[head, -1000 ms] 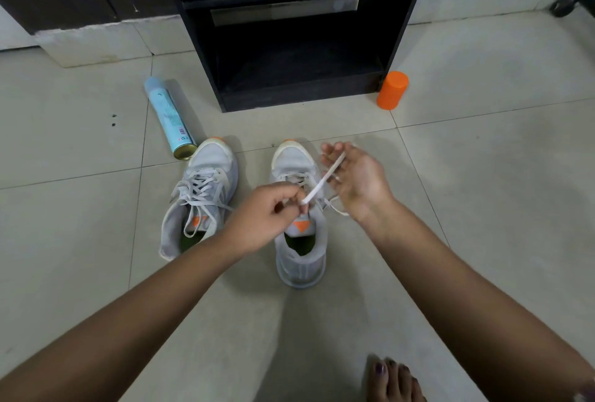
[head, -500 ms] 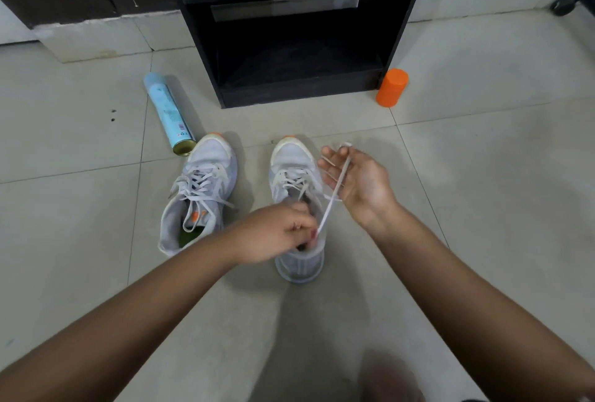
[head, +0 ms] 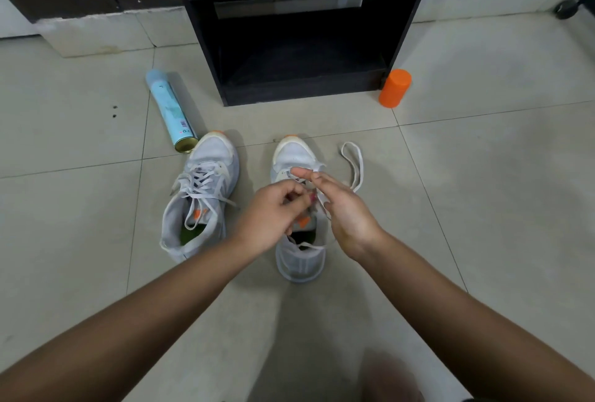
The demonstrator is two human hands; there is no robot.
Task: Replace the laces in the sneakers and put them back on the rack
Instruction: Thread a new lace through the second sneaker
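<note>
Floor (head: 483,208): pale tiles with dark seams; carries every item listed.
Spray can (head: 170,112): light blue, lying on its side toward the far edge of the floor; its metal base lies just beside the toe of the laced sneaker.
Laced sneaker (head: 203,195): white-grey with orange trim, upright, toe toward the rack; lacing is crossed over the tongue, with loose ends trailing.
Left hand (head: 270,211): held over the second sneaker's tongue; fingers curled, tips closed together on the lace.
Second sneaker (head: 296,157): same type, standing beside the laced sneaker and apart from it, toe toward the rack; its middle is covered by both hands.
Rack (head: 306,92): black open shelf unit at the far edge of the floor; lower bay holds no sneakers.
Right hand (head: 347,211): palm turned left, fingers nearly straight, tips meeting the left fingertips; grip on the lace cannot be determined.
Lace (head: 354,163): white and flat; runs from between the hands into a loop on the floor, right of the second sneaker.
Orange cylinder (head: 394,88): upright, beside the rack's right front corner.
</note>
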